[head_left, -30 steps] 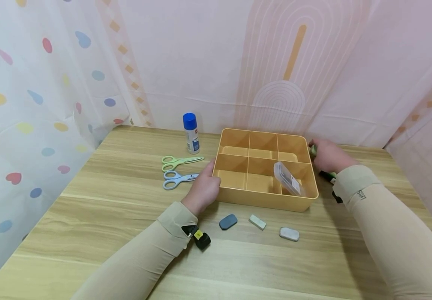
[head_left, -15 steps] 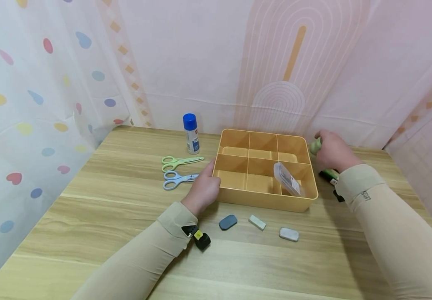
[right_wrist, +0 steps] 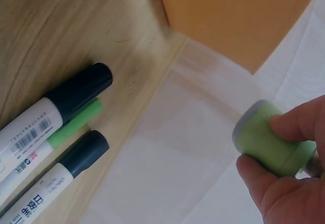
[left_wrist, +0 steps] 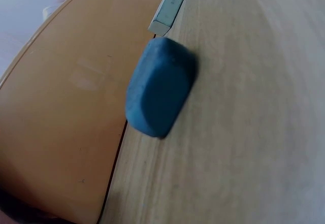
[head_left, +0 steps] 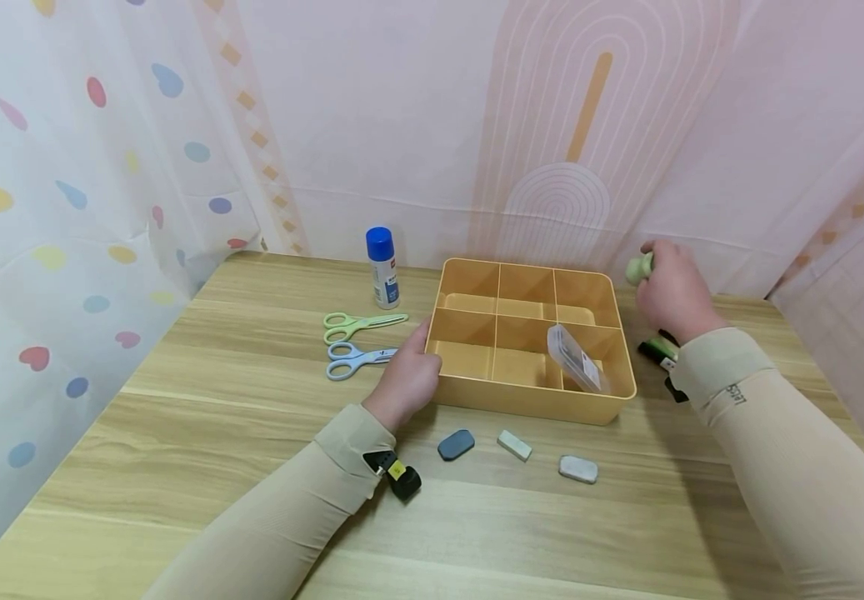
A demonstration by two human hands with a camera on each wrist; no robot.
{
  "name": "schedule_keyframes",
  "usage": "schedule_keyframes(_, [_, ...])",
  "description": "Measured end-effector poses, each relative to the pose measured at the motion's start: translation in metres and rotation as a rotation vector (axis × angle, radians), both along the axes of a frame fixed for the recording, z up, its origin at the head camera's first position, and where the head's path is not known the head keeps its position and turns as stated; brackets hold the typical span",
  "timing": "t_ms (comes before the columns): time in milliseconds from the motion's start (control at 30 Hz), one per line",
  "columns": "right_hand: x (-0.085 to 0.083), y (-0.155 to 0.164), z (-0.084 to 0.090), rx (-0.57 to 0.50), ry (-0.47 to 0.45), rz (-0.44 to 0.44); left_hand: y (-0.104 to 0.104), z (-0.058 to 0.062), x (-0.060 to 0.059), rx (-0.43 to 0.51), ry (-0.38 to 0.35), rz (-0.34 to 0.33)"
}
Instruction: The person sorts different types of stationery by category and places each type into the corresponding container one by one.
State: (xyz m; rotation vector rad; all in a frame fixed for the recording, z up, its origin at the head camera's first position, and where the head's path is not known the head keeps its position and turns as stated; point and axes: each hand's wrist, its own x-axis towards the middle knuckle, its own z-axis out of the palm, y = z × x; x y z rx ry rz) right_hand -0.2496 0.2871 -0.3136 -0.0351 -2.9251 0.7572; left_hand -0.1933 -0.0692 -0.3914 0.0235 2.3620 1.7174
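Note:
My left hand (head_left: 405, 379) holds a yellow-orange divided storage box (head_left: 529, 400) by its front left corner; some fingers are hidden behind it. A clear plastic case (head_left: 576, 358) leans inside the box's front right compartment. Beyond the box's right side, my right hand (head_left: 675, 287) pinches a small light-green knob-shaped object with a grey end (right_wrist: 271, 140) between thumb and fingers, raised above the table. Beneath that wrist lie several markers (right_wrist: 76, 92) with dark and green caps.
Before the box lie a dark blue eraser-like block (head_left: 456, 444), a pale green block (head_left: 515, 444) and a grey-white block (head_left: 578, 468). To its left are green scissors (head_left: 360, 323), blue scissors (head_left: 357, 357) and an upright blue-capped glue stick (head_left: 382, 271). A curtain (head_left: 372, 125) hangs behind.
My right hand has risen away from the box's right side with the green object, moving up and slightly right. The left hand and the box have stayed in place.

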Motion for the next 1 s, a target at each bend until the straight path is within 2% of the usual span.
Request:
schedule_keyframes(433, [0.004, -0.017, 0.007, -0.039, 0.118, 0.042, 0.001, -0.001, -0.001, -0.003, 0.000, -0.003])
schedule_keyframes(767, [0.008, -0.029, 0.009, -0.059, 0.097, 0.122, 0.000, 0.000, 0.000, 0.001, 0.008, -0.010])
schedule_keyframes(1000, [0.010, -0.034, 0.007, -0.033, 0.074, 0.180, 0.000, 0.000, -0.001, 0.011, -0.004, -0.010])
